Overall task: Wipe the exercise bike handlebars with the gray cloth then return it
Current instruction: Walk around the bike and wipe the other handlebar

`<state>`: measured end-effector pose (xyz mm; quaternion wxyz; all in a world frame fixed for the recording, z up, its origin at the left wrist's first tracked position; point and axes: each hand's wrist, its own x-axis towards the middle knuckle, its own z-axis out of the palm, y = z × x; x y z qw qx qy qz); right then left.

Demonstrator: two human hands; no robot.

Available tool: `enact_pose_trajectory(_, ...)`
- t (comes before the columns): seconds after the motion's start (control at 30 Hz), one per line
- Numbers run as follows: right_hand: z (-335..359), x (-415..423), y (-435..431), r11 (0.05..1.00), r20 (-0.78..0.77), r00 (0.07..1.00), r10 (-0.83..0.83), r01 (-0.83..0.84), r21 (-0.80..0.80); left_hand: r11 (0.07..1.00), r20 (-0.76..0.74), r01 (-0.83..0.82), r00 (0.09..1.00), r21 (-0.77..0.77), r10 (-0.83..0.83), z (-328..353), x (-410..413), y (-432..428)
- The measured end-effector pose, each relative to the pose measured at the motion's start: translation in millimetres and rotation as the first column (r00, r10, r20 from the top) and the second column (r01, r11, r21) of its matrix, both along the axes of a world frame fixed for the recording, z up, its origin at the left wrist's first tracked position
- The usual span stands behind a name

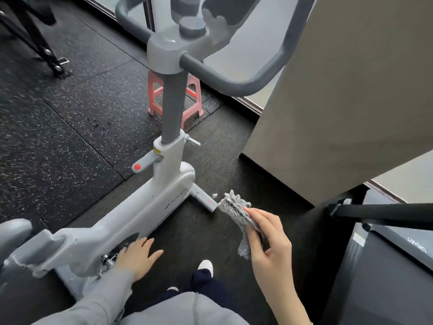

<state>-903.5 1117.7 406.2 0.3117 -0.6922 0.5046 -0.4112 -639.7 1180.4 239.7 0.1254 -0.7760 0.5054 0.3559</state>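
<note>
The right hand point(267, 240) pinches the gray cloth point(241, 216) between thumb and fingers, holding it low beside the bike point(140, 207), just off the end of the frame's short stub and well below the handlebars point(234, 83). The left hand point(138, 256) lies open and flat, fingers spread, gripping nothing, over the bike's lower frame near the crank. A pink stool point(157, 99) stands on the floor behind the bike's post, under the handlebars.
</note>
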Motion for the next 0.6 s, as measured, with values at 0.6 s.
enact_pose_trajectory(0.6,51.4,67.0,-165.2,0.985,0.093,0.995,0.041,-0.025,-0.171,0.617,-0.351,-0.281,0.936,-0.735,0.007,153.5,35.3,-219.0)
